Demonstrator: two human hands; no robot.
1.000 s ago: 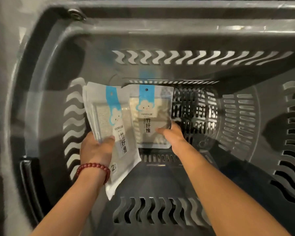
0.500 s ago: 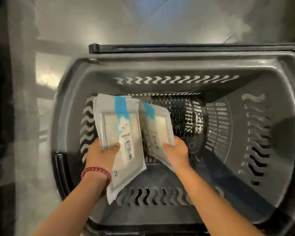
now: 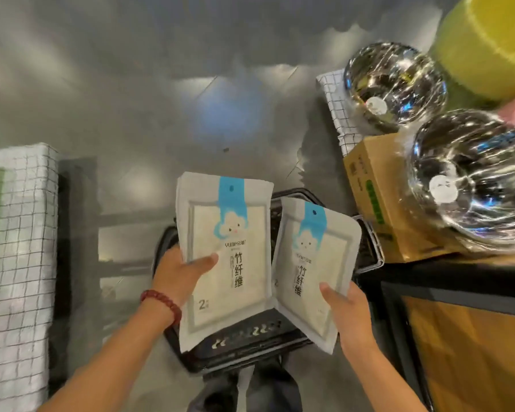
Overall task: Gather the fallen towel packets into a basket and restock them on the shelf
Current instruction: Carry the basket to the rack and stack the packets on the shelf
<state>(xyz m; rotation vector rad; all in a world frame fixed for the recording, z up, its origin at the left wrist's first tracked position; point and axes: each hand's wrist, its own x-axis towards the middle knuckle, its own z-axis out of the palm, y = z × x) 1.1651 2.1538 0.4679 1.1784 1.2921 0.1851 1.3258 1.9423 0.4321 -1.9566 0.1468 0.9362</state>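
My left hand (image 3: 180, 270), with a red bead bracelet on the wrist, grips a white towel packet (image 3: 226, 257) with a blue strip and cloud face, thumb on its front. My right hand (image 3: 344, 313) holds a second, similar towel packet (image 3: 312, 263) by its lower right edge. Both packets are lifted upright above the dark grey basket (image 3: 244, 352), which stands on the floor below them and is mostly hidden behind the packets.
A shelf (image 3: 458, 275) at the right carries a cardboard box (image 3: 378, 203), two shiny steel bowls (image 3: 396, 84) and a yellow roll (image 3: 488, 46). A white grid-patterned cloth stack (image 3: 21, 233) lies at the left. Grey floor (image 3: 161, 99) stretches ahead.
Both hands have lifted their packets up out of the basket. The view has pulled far back, so the basket now looks small on the floor and the shelf has come into sight.
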